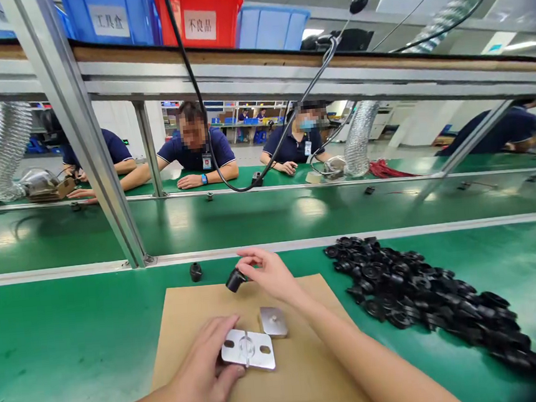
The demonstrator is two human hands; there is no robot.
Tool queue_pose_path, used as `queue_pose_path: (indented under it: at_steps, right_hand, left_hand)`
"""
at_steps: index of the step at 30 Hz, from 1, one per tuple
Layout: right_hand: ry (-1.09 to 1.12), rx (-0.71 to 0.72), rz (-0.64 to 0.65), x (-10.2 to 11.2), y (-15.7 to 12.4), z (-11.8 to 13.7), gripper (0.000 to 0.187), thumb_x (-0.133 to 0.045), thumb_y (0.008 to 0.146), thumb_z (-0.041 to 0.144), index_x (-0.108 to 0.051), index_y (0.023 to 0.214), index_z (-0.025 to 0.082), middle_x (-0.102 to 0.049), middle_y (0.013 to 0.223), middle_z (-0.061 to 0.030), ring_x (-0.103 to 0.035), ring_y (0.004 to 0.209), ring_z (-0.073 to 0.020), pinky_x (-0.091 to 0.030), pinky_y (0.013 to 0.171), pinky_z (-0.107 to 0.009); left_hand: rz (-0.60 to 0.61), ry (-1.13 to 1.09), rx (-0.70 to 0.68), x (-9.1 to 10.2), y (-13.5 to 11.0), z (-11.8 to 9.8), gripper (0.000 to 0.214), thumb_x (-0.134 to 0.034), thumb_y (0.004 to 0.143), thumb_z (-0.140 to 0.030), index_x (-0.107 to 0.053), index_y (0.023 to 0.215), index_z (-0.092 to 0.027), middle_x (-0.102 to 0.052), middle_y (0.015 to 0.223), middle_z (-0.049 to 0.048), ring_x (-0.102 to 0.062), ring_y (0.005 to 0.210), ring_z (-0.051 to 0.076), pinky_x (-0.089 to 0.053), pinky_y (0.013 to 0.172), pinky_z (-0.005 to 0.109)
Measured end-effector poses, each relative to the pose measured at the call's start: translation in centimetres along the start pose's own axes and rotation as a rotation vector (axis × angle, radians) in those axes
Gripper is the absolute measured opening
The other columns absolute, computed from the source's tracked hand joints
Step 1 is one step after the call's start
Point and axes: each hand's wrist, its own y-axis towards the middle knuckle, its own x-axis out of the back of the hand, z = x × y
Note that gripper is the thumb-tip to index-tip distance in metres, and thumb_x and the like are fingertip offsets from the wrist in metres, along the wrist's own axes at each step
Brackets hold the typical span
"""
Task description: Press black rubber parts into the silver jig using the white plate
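A long green-topped desk carries a flat brown cardboard sheet at its near edge. On the sheet lie a silver metal plate with slotted holes and, just beside it, a smaller square silver metal block. A small black rubber cap stands on the green surface beyond the sheet. To the right sprawls a heap of black round rubber parts.

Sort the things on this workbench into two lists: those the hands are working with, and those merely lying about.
In use:
- black rubber cap, pinched by right hand
- flat silver metal plate with slots, steadied by left hand
- brown cardboard sheet beneath them

Lying about:
- small square silver metal block
- lone black rubber cap
- heap of black rubber parts
- red plastic bin
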Motion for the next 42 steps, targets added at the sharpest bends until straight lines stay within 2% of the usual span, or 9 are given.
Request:
queue_pose_path:
  at_steps: [3,7,10,13,20,28,33,37,42]
  right_hand:
    - [0.086,-0.072,-0.051,1.1,-3.2,0.3,0.046,-0.069,0.1,0.051,-0.065,0.126,0.014,-0.072,0.09,-0.0076,-0.068,0.074,-0.0221,-0.057,0.06,-0.031]
    - [0.106,-0.137,-0.118,0.6,-5.6,0.8,0.047,-0.074,0.098,0.058,-0.071,0.121,0.017,-0.067,0.085,-0.003,-0.059,0.06,-0.0167,-0.047,0.049,-0.026]
    - [-0.002,-0.033,-0.084,0.3,-6.2,1.4,0.044,-0.064,0.106,0.061,-0.078,0.104,0.02,-0.065,0.084,-0.0046,-0.06,0.067,-0.0193,-0.047,0.053,-0.029]
    - [-0.059,0.042,-0.045,0.2,-6.5,2.1,0.054,-0.058,0.11,0.065,-0.078,0.087,0.02,-0.063,0.08,-0.0055,-0.062,0.072,-0.0212,-0.047,0.058,-0.031]
    - [-0.064,0.085,-0.021,-1.2,-7.2,2.9,0.061,-0.068,0.101,0.077,-0.077,0.08,0.022,-0.064,0.074,-0.0033,-0.06,0.063,-0.0186,-0.045,0.054,-0.03]
    - [-0.076,0.16,0.023,-2.0,-7.3,2.9,0.058,-0.065,0.106,0.074,-0.079,0.086,0.021,-0.062,0.074,-0.002,-0.057,0.062,-0.0172,-0.042,0.055,-0.03]
    - [-0.069,0.239,0.033,-2.1,-7.3,3.4,0.055,-0.066,0.108,0.067,-0.078,0.084,0.019,-0.062,0.073,-0.002,-0.054,0.064,-0.0163,-0.04,0.057,-0.029]
    - [-0.044,0.242,0.06,-2.0,-7.3,3.6,0.054,-0.068,0.108,0.065,-0.078,0.084,0.018,-0.062,0.073,-0.001,-0.054,0.064,-0.0148,-0.039,0.058,-0.028]
    - [-0.017,0.245,0.095,-2.0,-7.5,3.4,0.047,-0.074,0.107,0.059,-0.077,0.084,0.018,-0.062,0.074,0.0003,-0.052,0.064,-0.0141,-0.038,0.058,-0.027]
  left_hand:
    - [0.015,-0.013,0.011,0.1,0.0,0.0,0.079,-0.064,0.092,-0.012,-0.037,0.16,-0.04,-0.054,0.147,0.0095,-0.051,0.135,0.033,-0.046,0.117,0.057]
    - [0.023,-0.024,0.046,0.2,-0.3,0.1,0.079,-0.066,0.094,-0.015,-0.035,0.16,-0.045,-0.051,0.152,0.0066,-0.049,0.139,0.033,-0.044,0.119,0.057]
    - [0.029,-0.032,0.078,0.4,-0.5,-0.1,0.078,-0.068,0.095,-0.019,-0.036,0.16,-0.046,-0.052,0.15,0.0053,-0.05,0.137,0.032,-0.044,0.119,0.054]
    - [0.026,-0.048,0.082,0.5,-0.4,-0.3,0.074,-0.069,0.097,-0.024,-0.036,0.16,-0.045,-0.054,0.145,0.0056,-0.053,0.132,0.031,-0.048,0.114,0.05]
    - [-0.004,-0.076,0.027,0.8,0.1,-0.9,0.066,-0.07,0.099,-0.029,-0.041,0.158,-0.039,-0.056,0.145,0.0068,-0.055,0.131,0.029,-0.049,0.113,0.046]
    - [-0.028,-0.094,0.045,1.3,0.3,-1.5,0.061,-0.069,0.103,-0.037,-0.044,0.157,-0.031,-0.052,0.154,0.011,-0.052,0.139,0.031,-0.047,0.117,0.046]
    - [-0.018,-0.129,0.042,1.5,0.5,-1.8,0.062,-0.071,0.102,-0.039,-0.044,0.157,-0.036,-0.053,0.153,0.0081,-0.053,0.139,0.03,-0.047,0.117,0.046]
    - [-0.032,-0.138,0.034,1.6,0.5,-1.9,0.061,-0.072,0.102,-0.041,-0.045,0.156,-0.04,-0.056,0.152,0.0057,-0.054,0.138,0.029,-0.048,0.115,0.045]
    - [-0.026,-0.162,0.044,1.6,0.4,-1.8,0.06,-0.073,0.102,-0.041,-0.046,0.156,-0.039,-0.055,0.154,0.0054,-0.056,0.137,0.029,-0.049,0.115,0.044]
